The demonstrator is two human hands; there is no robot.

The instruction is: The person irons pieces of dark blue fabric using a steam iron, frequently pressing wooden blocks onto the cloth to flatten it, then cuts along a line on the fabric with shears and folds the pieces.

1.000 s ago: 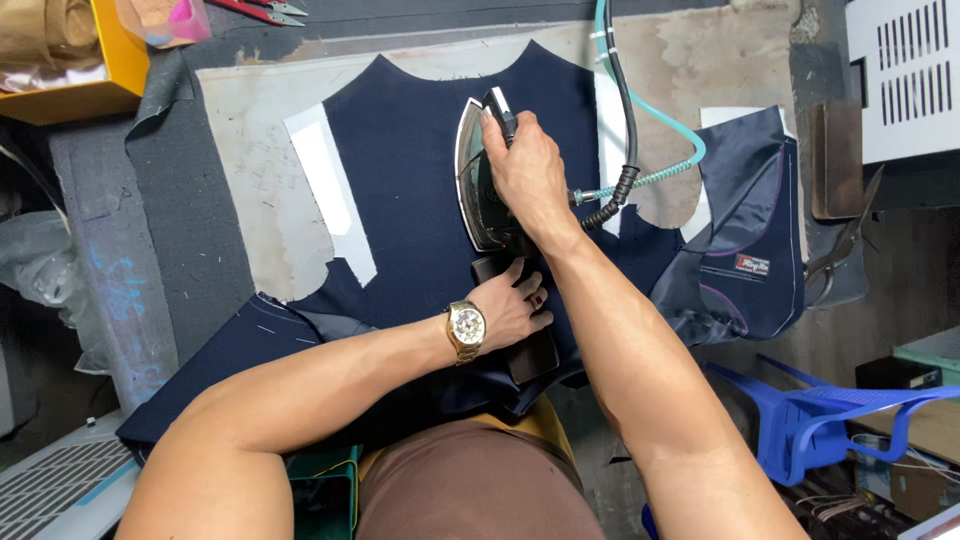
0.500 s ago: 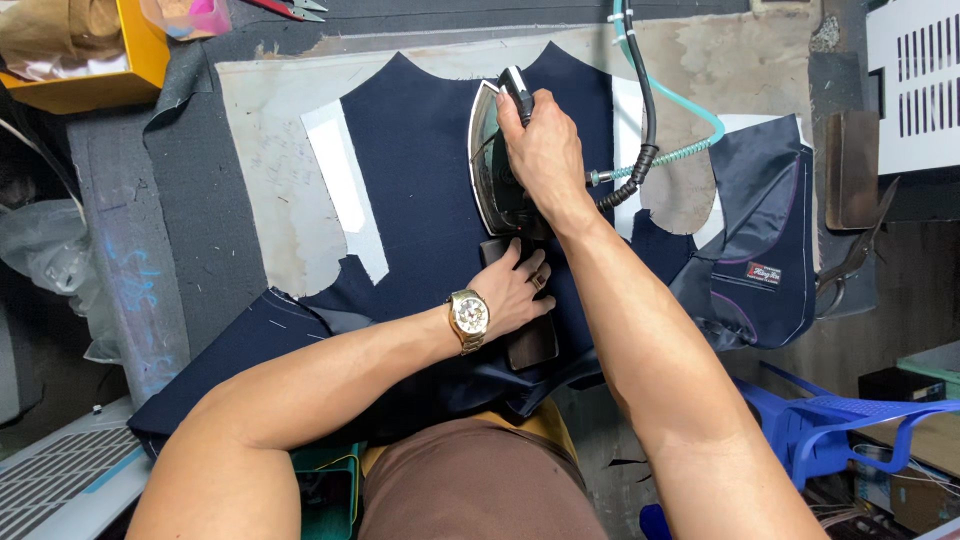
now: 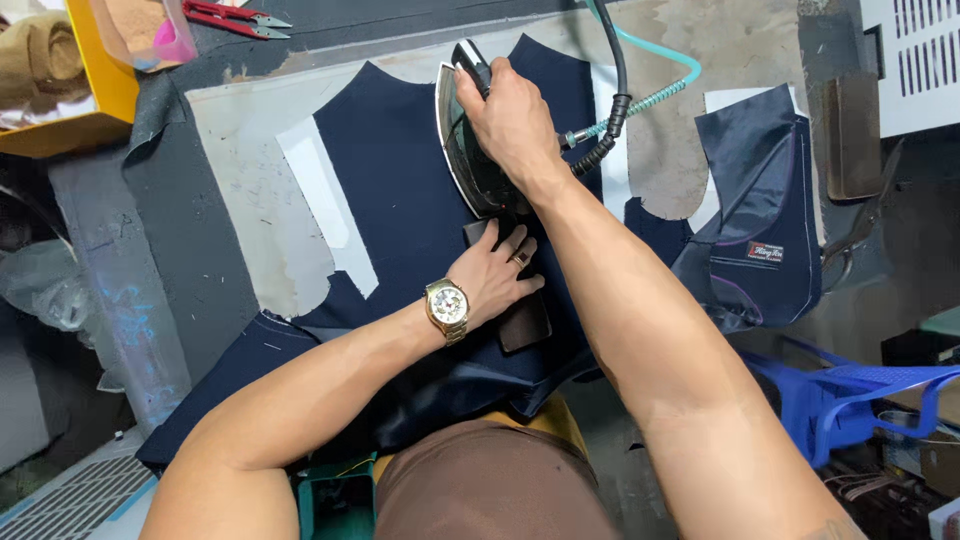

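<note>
A steam iron (image 3: 470,160) with a shiny soleplate rests on a navy fabric panel (image 3: 400,170) spread over the pressing board (image 3: 250,200). My right hand (image 3: 512,120) is closed around the iron's black handle. Just below the iron, my left hand (image 3: 495,275), with a gold watch on the wrist, lies flat with fingers spread on a dark pocket piece (image 3: 522,320) of the same fabric. A black and teal hose (image 3: 625,95) runs from the iron's back toward the top edge.
Red scissors (image 3: 235,15) lie at the top left beside a yellow box (image 3: 90,90). More navy pieces with lining (image 3: 765,220) sit at the right of the board. A blue plastic chair (image 3: 850,390) stands lower right. White interfacing strip (image 3: 325,200) lies along the panel's left side.
My right hand has pushed the iron a little farther up the navy panel, away from me. My left hand stays pressed on the pocket piece.
</note>
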